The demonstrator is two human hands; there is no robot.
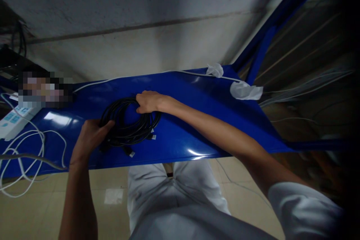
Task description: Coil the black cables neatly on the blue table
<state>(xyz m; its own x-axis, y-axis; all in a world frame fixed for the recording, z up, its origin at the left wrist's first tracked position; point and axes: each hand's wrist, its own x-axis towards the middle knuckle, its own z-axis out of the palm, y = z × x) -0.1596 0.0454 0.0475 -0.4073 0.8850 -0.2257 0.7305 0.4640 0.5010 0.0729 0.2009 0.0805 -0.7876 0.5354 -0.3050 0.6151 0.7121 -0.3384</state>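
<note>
A coil of black cable point(123, 140) lies on the blue tabletop point(182, 135), with a few light-tipped plug ends poking out on its near side. My left hand point(94, 135) grips the coil's left side, thumb over the loops and the other fingers hidden beneath. At the coil's upper right, my right hand point(147, 102) is closed around the loops, its fingers curled down. The middle of the coil shows bare blue surface.
A white power strip point(17, 122) and loops of white cable point(42, 157) are on the left. Along the wall edge runs a thin white cord point(112, 78). Crumpled white plastic point(244, 90) lies at the right, beside a blue frame post point(260, 54).
</note>
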